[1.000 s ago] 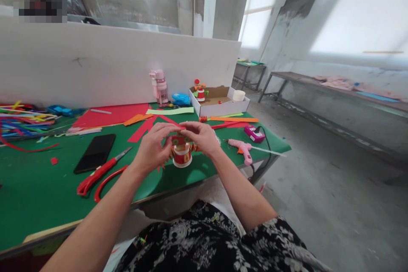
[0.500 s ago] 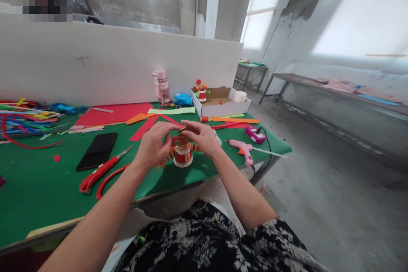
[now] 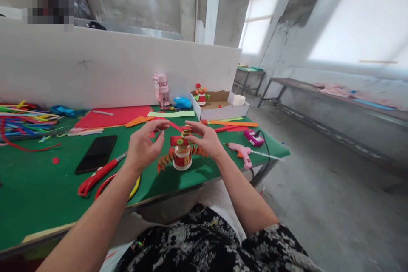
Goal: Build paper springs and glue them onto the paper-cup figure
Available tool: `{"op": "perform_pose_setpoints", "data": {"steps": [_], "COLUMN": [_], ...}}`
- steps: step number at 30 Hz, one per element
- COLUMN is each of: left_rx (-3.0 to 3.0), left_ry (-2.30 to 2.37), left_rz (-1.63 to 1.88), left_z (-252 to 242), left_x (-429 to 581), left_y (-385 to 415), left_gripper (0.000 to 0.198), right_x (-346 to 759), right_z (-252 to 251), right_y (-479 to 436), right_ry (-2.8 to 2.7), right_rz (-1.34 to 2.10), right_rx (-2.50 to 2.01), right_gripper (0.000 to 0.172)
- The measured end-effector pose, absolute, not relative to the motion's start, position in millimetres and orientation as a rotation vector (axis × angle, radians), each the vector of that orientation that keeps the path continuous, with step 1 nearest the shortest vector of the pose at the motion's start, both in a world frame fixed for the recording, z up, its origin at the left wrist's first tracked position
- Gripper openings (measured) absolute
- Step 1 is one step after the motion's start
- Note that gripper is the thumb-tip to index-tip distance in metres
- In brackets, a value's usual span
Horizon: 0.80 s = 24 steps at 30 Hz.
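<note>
A paper-cup figure stands upright on the green table, in red and white with a red rolled head and folded orange paper arms. On its top is a small yellow-green folded paper strip. My right hand has its thumb and fingers around that strip from the right, in what looks like a light pinch. To the left of the figure, my left hand hovers with thumb and fingers apart, holding nothing.
A phone, a red-handled knife and scissors partly under my left forearm lie left. A pink glue gun lies right, near the table edge. Behind stand a pink bottle and a cardboard box holding another figure.
My left hand has come away from the figure to the left and opened. My right hand stays at the top, and the orange arms and head show more fully.
</note>
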<state>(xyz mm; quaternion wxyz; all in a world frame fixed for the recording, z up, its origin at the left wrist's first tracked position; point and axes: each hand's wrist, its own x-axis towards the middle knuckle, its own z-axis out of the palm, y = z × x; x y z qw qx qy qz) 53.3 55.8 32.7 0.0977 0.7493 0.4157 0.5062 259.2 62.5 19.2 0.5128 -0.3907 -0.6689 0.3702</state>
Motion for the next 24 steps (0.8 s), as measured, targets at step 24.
{"op": "perform_pose_setpoints", "data": {"steps": [24], "left_rx": [1.832], "left_ry": [1.294], "left_rz": [1.525], "left_z": [34], "left_x": [40], "left_y": [48], "left_gripper": [0.033], "right_x": [258], "right_z": [25], "right_y": [55], "right_ry": [-1.620], "right_rz": [0.674], "right_rx": [-1.084], "right_gripper": [0.032]}}
